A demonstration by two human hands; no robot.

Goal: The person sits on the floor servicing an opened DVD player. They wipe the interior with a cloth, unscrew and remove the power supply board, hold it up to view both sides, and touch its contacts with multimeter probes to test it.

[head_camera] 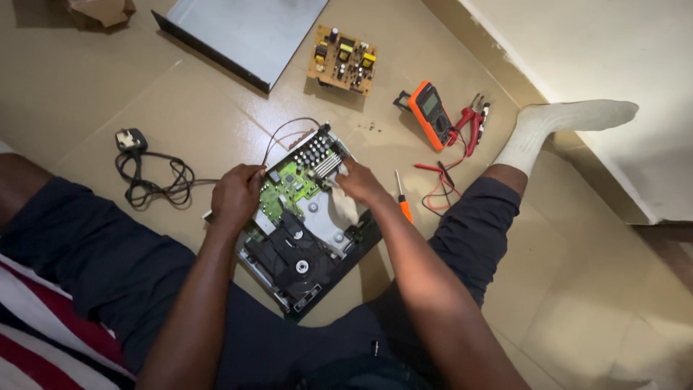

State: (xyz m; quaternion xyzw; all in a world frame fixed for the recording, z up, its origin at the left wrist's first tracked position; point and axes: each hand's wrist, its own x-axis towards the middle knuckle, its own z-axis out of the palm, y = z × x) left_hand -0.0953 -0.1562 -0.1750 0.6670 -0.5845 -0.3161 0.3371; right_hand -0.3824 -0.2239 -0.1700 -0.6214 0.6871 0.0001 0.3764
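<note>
Both hands on opened disc player (303,238): left hand (235,196) grips edge, right hand (359,182) clutches white cloth (345,207), fingertips hidden.

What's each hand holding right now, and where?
Right hand pinches a bunched white cloth by its top. Left hand grips the opened disc player at its left edge.

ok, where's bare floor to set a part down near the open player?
Free: the tile between the metal cover, the coiled power cord and the open player; also the floor right of the right leg, toward the wall step. Crowded: the patch from the loose circuit board past the multimeter, pliers and screwdriver.
</note>
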